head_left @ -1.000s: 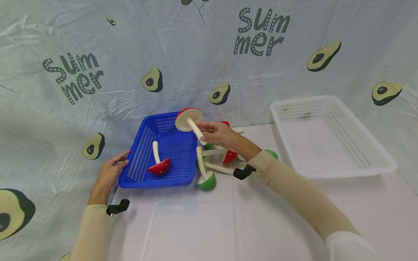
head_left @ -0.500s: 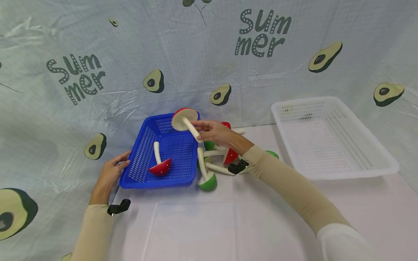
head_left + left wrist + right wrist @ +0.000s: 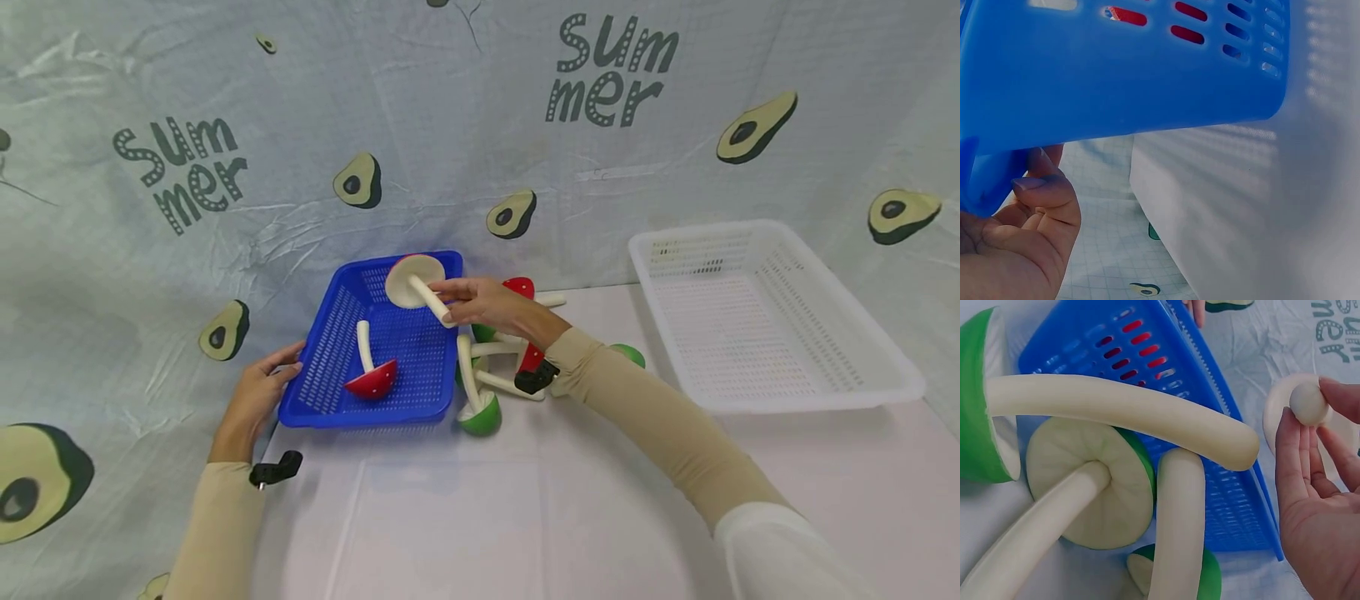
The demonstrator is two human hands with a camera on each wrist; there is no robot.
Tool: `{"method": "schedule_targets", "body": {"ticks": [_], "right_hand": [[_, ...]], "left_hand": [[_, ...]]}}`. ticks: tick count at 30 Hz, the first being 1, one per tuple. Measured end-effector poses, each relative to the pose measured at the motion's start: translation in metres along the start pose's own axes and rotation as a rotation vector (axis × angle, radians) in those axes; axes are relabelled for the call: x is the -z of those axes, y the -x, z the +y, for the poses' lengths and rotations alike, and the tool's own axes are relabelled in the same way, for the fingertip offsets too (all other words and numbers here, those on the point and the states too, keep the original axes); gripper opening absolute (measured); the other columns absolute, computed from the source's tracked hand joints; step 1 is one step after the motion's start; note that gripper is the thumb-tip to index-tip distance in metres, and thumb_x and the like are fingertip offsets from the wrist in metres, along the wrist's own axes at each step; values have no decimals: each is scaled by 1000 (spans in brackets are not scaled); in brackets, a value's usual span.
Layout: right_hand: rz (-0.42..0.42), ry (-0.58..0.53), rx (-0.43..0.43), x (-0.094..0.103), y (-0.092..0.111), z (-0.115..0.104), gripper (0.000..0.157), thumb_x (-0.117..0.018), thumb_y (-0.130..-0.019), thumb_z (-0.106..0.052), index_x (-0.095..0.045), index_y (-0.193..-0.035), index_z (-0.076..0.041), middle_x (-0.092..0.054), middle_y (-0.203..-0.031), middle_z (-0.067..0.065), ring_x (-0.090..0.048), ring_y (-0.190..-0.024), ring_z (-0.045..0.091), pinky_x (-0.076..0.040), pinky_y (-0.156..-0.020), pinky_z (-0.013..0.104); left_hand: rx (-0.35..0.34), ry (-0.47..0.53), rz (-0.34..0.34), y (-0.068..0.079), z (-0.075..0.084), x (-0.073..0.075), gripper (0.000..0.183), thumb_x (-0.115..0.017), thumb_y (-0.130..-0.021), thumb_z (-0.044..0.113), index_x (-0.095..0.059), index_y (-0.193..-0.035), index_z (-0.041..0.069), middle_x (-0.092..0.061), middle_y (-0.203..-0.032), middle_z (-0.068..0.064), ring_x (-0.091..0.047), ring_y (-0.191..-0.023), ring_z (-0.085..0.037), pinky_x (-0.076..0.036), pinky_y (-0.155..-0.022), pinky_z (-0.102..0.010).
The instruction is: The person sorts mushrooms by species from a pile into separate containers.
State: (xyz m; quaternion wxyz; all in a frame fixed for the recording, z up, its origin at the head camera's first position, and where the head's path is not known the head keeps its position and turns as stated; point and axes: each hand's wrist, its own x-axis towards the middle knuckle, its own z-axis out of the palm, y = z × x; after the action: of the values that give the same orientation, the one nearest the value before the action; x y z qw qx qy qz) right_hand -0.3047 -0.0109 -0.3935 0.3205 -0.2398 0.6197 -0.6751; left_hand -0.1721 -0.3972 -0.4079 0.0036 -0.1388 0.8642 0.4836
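– Avocado-print cloth (image 3: pixel 450 108) hanging behind a pale surface (image 3: pixel 465 517), nice. What's the right hand (image 3: pixel 483 302) doing though?

– Pinching. Thumb and fingertips are clamped on the stem end of a red-capped toy mushroom (image 3: pixel 420 287), parted only by the stem's thickness. Cap pokes out past the fingertips, tilted, pale underside showing, over the far part of the blue plastic basket (image 3: pixel 360 421) as far as I can tell.

– And the left hand (image 3: pixel 258 396)?

– Gripping that basket's rim from outside. Can't see every finger tbh.

– Tips for doing it well?

– I'd keep the left hand there so the basket doesn't slide, bring the cap down clear of the rim, and loosen the pinch only once it's resting. Mind the polka-dot mushroom (image 3: pixel 372 381) lying in the basket, left of the right hand and nearer the person. Same for the green-capped mushroom (image 3: pixel 480 414) on the hand's near side, looks easy to knock.
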Motion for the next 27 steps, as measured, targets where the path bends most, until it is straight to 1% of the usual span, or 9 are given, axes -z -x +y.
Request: {"method": "schedule_targets", "body": {"ticks": [4,8,12,16,20,27], "right_hand": [[-2,39,-20,-3,-1,-2,59,-69,-93,-1,-54,-148,-15,-58,-138,10,-61,-117,24,-51,-104,39],[-16,29,-31,-5,0,-3,57,-70,-93,1,-55,-147,-12,-59,-141,9,-60,-124,24,-52,-102,38],[-27,20,-30,-5,0,-2,56,-70,-93,1,-55,-146,-10,-58,-142,9,-59,-128,23,-51,-104,40],[-34,40,-26,-4,0,1,56,-71,-93,-1,-55,-146,-11,-59,-142,9,-59,-127,23,-50,-105,40],[-48,63,-17,-4,-1,4,57,-71,-94,-3,-53,-148,-9,-59,-141,10,-60,-127,23,-51,-103,37],[-59,43,-6,-3,-3,7,57,-69,-94,0,-53,-147,-7,-59,-139,12,-62,-122,24,-52,-102,36]], "left_hand": [[-6,9,-6,-1,1,1,49,-49,-108,22,-42,-155,12,-42,-144,-16,-54,-105,-15,-51,-78,-15],[-11,18,-12,-1,0,1,50,-50,-108,23,-42,-156,12,-41,-144,-17,-55,-103,-13,-51,-77,-15],[-18,15,-14,-1,0,1,49,-49,-108,23,-42,-156,13,-41,-145,-17,-55,-103,-13,-51,-77,-15],[-19,12,-21,-1,-2,1,50,-49,-108,23,-41,-156,13,-41,-145,-17,-54,-103,-13,-51,-78,-15],[-28,15,-29,0,-3,1,50,-49,-108,22,-41,-156,12,-41,-144,-18,-55,-102,-12,-51,-78,-15],[-47,17,-23,3,0,2,49,-48,-108,20,-41,-156,10,-42,-141,-17,-56,-99,-8,-52,-78,-16]]}}
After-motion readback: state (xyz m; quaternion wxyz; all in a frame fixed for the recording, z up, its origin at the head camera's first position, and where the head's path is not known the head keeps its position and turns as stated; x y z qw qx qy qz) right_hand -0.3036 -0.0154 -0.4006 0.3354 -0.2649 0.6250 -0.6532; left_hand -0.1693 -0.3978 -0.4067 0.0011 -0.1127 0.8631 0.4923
